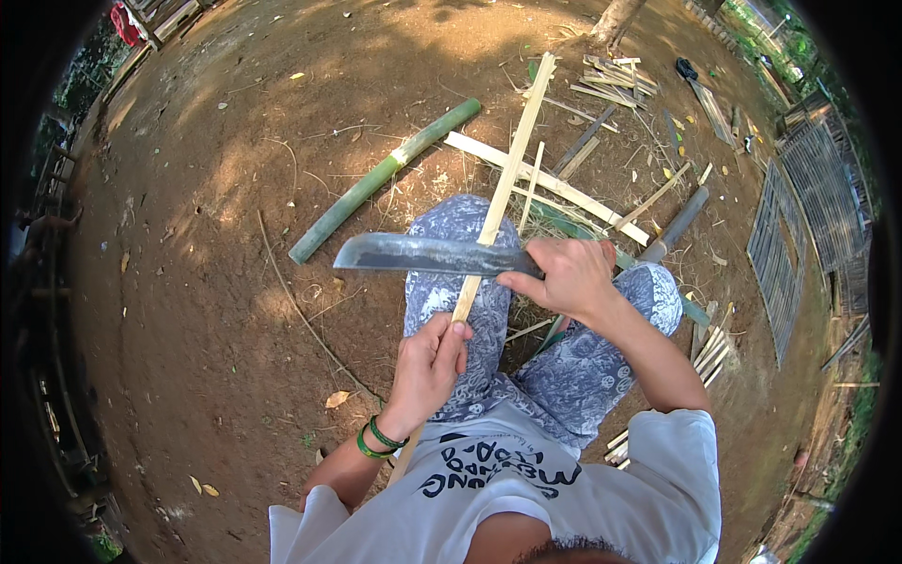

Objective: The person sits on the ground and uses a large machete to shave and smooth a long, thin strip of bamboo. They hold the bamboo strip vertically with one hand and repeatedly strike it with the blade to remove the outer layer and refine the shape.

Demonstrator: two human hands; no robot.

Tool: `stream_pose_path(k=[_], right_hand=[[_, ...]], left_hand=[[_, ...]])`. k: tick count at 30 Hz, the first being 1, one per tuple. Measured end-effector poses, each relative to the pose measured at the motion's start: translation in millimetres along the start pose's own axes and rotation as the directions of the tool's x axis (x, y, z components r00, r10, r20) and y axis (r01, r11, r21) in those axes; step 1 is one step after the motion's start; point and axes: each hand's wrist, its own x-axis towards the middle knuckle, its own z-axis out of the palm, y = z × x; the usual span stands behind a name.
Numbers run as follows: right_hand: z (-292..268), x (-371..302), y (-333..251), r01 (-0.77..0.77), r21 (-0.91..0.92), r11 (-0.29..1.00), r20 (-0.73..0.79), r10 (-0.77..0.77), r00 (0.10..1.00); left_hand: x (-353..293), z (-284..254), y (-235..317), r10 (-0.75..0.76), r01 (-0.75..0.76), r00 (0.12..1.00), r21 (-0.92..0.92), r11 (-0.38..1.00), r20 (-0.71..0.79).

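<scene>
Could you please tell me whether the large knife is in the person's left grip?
No, the right grip holds the large knife, while the left grip holds the pale bamboo strip.

At the bottom of the frame, the person wears a white short-sleeved T-shirt (615, 498) with dark printed lettering (503, 470), blue-grey and white patterned trousers (568, 390) near centre, and two green-and-dark wristbands (369, 446) lower left.

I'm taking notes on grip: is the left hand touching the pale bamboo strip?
Touching. The head view shows the left hand closed around the lower part of the pale bamboo strip, with no gap between them.
</scene>
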Motion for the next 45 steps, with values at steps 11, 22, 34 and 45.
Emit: stream_pose_path(k=[11, 22, 34, 45], right_hand=[[-1.5, 11.9, -1.4, -0.138, -0.031, 0.990, -0.005, 0.138, 0.990], [-1.2, 2.6, -6.2, 0.003, 0.006, 1.000, -0.023, -0.003, 1.000], [-8.7, 15.4, 12.5, -0.126, 0.013, 0.992, 0.006, 0.126, 0.992], [-11.6, 25.9, 44.0, -0.249, -0.022, 0.968, -0.087, 0.246, 0.965]], left_hand=[[-2.7, 1.3, -4.4, -0.015, 0.015, 1.000, -0.007, 1.000, -0.021], [-3.1, -0.3, -13.9, 0.013, -0.013, 1.000, -0.020, 1.000, -0.018], [-4.3, 1.5, -16.2, -0.005, 0.003, 0.999, -0.057, 0.998, -0.041], [-7.6, 1.7, -18.2, 0.004, -0.005, 1.000, -0.047, 0.999, -0.008]])
